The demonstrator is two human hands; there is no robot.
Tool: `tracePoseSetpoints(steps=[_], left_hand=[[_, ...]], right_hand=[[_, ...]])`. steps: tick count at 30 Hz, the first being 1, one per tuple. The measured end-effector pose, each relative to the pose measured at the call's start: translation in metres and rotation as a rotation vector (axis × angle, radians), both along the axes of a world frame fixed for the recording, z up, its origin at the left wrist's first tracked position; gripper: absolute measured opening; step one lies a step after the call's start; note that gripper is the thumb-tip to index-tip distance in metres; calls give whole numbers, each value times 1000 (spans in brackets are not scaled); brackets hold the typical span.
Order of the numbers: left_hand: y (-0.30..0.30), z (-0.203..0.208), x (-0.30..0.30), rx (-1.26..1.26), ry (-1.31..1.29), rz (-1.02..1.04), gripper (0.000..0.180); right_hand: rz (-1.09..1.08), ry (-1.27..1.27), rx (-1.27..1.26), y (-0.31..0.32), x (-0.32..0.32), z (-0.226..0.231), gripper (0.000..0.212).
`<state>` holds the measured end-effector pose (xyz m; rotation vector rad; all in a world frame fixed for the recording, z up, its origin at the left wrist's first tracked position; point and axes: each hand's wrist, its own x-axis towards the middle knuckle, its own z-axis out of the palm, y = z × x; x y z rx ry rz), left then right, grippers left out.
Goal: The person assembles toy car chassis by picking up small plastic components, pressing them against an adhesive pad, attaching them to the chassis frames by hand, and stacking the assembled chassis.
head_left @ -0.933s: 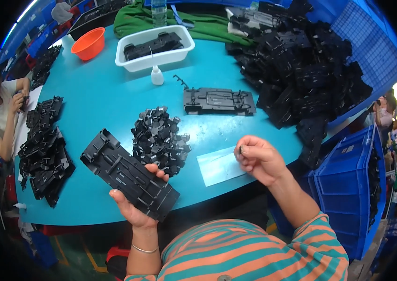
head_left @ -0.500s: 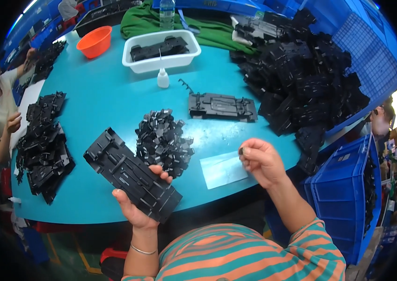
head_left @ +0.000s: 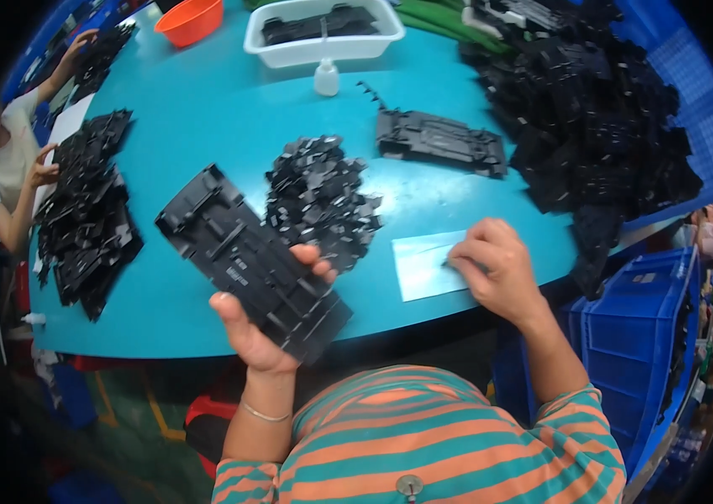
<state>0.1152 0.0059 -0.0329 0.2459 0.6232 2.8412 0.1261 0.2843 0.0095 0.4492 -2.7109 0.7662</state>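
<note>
My left hand [head_left: 262,344] grips a black plastic toy car chassis [head_left: 243,260], tilted, above the table's front edge, thumb on one side and fingertips on the other. My right hand [head_left: 497,267] is closed in a pinch over a white sheet [head_left: 422,267]. A small black plastic part [head_left: 449,264] shows only as a dark tip at its fingertips. Between the chassis and the sheet lies a heap of small black plastic parts [head_left: 318,197]. Beyond the sheet rests a second black chassis [head_left: 440,143], with a thin black strip [head_left: 370,94] near its left end.
A white dropper bottle [head_left: 327,79] stands before a white tub [head_left: 323,54] holding black chassis. An orange bowl [head_left: 191,23] is at far left. Black parts pile up left [head_left: 92,218] and right [head_left: 591,126]. A blue crate [head_left: 634,328] stands at right; a co-worker [head_left: 16,160] sits left.
My right hand has turned knuckles-up and brought the small part down toward the white sheet. My left hand still holds the chassis. The whole view has shifted, with the table sitting higher.
</note>
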Motion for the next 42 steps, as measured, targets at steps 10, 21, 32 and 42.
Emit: tracePoseSetpoints(steps=[10,21,32,42], left_hand=[[3,-2,-4,-28,40,4,96],[1,-4,-2,-10,59,-35,94],[0,-4,-1,-23,57,-41,96],[0,-5,0,-110,55,-22,98]], right_hand=[[280,207,-287,-74,10,3,23],[334,340,-265,-95,3,-11,24],[336,326,-243,-97,2,-15,21],[348,344,-176,-96,2,-18,19]])
